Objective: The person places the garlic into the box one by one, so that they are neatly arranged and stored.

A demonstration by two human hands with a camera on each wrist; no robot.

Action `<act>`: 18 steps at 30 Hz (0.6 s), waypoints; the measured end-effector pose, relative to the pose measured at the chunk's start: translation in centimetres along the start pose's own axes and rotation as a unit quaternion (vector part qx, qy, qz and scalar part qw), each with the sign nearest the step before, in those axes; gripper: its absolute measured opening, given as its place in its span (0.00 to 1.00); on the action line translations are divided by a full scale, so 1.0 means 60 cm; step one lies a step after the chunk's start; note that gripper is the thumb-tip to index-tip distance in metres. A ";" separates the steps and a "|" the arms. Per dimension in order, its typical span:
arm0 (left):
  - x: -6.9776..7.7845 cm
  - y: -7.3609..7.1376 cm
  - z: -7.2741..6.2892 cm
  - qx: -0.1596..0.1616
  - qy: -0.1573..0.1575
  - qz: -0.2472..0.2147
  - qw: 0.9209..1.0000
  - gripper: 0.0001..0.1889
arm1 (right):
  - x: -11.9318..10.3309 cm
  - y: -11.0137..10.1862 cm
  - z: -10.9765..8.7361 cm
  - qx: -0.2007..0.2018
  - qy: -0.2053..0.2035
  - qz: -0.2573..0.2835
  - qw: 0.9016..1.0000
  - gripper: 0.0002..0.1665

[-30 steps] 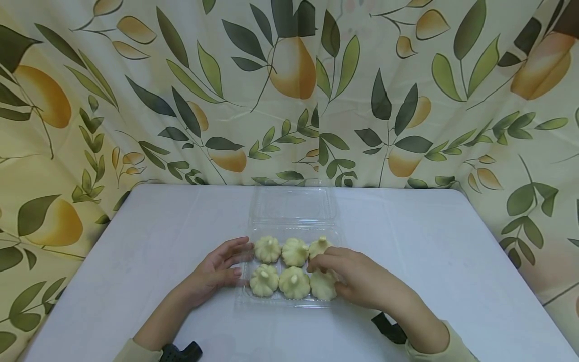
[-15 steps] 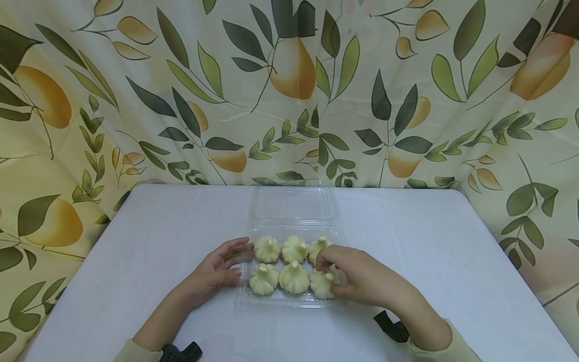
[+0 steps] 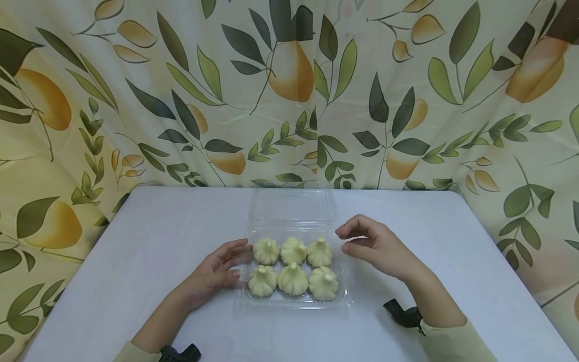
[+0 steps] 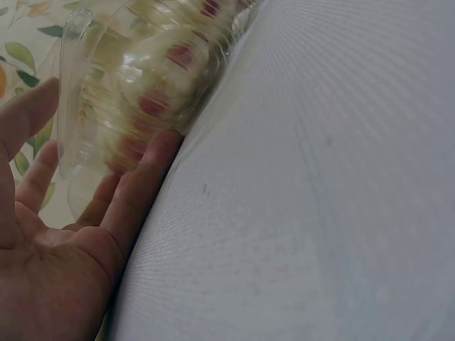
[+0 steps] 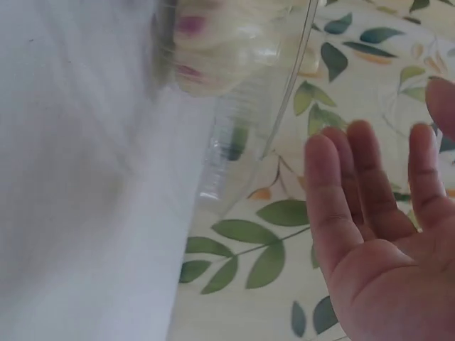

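Several pale garlic bulbs [image 3: 293,279] sit in two rows inside a clear plastic clamshell box [image 3: 294,304], stems mostly up. Its see-through lid [image 3: 291,207] lies folded back on the far side. My left hand [image 3: 216,271] rests at the box's left side with relaxed fingers. The left wrist view has those fingertips against the plastic wall [image 4: 78,121], and reddish marks show on the bulbs [image 4: 160,78] through it. To the right of the box, my right hand [image 3: 377,246] hovers with nothing in it, fingers and thumb apart. In the right wrist view its fingers [image 5: 330,192] are extended.
A white cloth covers the table [image 3: 149,231] under the box. Behind it hangs a curtain [image 3: 280,146] printed with leaves and fruit. Black straps [image 3: 402,315] sit on both wrists, near pale sleeves.
My right hand has let go of the near-right bulb and moved up and to the right, off the box. That bulb now shows whole. The left hand has stayed in place.
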State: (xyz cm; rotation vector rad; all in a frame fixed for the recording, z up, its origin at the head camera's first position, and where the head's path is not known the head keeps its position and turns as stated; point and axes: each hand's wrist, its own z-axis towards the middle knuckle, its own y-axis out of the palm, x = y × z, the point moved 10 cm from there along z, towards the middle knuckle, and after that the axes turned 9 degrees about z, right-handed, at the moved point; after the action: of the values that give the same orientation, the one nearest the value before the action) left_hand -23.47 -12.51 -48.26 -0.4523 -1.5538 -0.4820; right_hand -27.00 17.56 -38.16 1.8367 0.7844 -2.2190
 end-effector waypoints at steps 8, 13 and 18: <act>0.004 0.000 0.001 -0.004 0.013 -0.007 1.000 0.37 | 0.035 -0.048 0.014 0.055 0.036 0.197 0.978 0.15; 0.003 0.001 0.002 -0.005 0.014 -0.006 1.000 0.37 | 0.072 -0.059 0.018 0.081 0.103 0.373 0.919 0.17; -0.002 -0.001 0.001 -0.003 0.003 -0.001 1.000 0.37 | 0.112 -0.066 0.022 0.123 0.167 0.499 0.841 0.22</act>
State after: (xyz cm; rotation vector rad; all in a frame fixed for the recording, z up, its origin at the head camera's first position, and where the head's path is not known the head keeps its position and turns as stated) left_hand -23.56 -12.54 -48.39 -0.4547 -1.5481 -0.4897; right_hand -31.47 21.67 -43.25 2.0531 -0.4314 -1.3542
